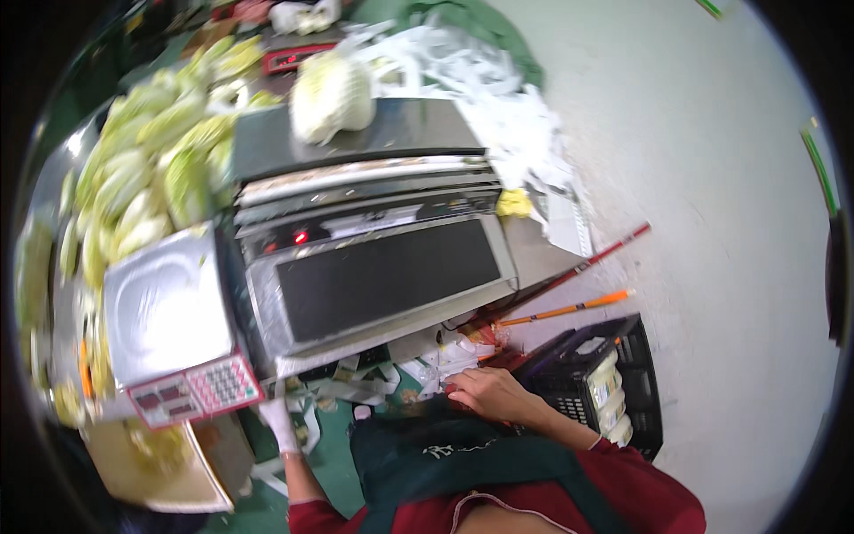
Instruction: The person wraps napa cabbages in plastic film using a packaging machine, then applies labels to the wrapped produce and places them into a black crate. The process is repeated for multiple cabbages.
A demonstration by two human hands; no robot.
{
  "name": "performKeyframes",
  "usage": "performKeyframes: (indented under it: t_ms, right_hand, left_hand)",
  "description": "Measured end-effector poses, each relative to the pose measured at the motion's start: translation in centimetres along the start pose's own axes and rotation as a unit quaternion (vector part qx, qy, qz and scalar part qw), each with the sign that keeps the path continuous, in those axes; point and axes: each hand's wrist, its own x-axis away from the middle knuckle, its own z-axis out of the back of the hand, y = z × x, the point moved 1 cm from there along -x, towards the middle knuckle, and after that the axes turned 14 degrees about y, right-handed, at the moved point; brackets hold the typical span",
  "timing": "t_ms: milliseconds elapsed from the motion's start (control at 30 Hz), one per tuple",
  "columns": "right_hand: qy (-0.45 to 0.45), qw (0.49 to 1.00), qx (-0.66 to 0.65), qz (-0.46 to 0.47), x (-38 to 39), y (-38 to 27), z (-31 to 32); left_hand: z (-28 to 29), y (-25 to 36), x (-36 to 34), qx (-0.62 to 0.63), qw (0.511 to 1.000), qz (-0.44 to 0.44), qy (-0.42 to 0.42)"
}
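My left hand (279, 425), in a white glove, is by the worktable's front edge, close to the right corner of a small weighing scale (169, 294). Its fingers are blurred and partly hidden, so their pose is unclear. Bare, my right hand (487, 392) is in front of my dark green apron (418, 458) with its fingers curled inward. A bit of red shows at those fingertips, too small to name. Beyond both hands sits a wrapping machine (382, 276) with a dark flat plate. On its rear top stands a Chinese cabbage (334, 96) in white netting.
Several bare Chinese cabbages (133, 169) are piled at the left. White film scraps (445, 62) heap behind the machine. A black crate (645, 374) with wrapped cabbages stands at my right, near red and orange poles (569, 309). Below the scale is a cardboard box (160, 467).
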Motion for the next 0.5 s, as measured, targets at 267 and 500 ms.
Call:
performKeyframes:
  t_ms: [267, 500]
  right_hand:
    - [0.168, 0.985, 0.011, -0.038, 0.5, 7.3, 3.8]
    - [0.393, 0.847, 0.043, -0.355, 2.5, 33.9, 9.9]
  left_hand:
    - [0.9, 0.7, 1.9, -0.005, 0.998, -0.006, 0.069]
    - [-1.8, 1.4, 9.1, -0.02, 0.998, 0.032, 0.056]
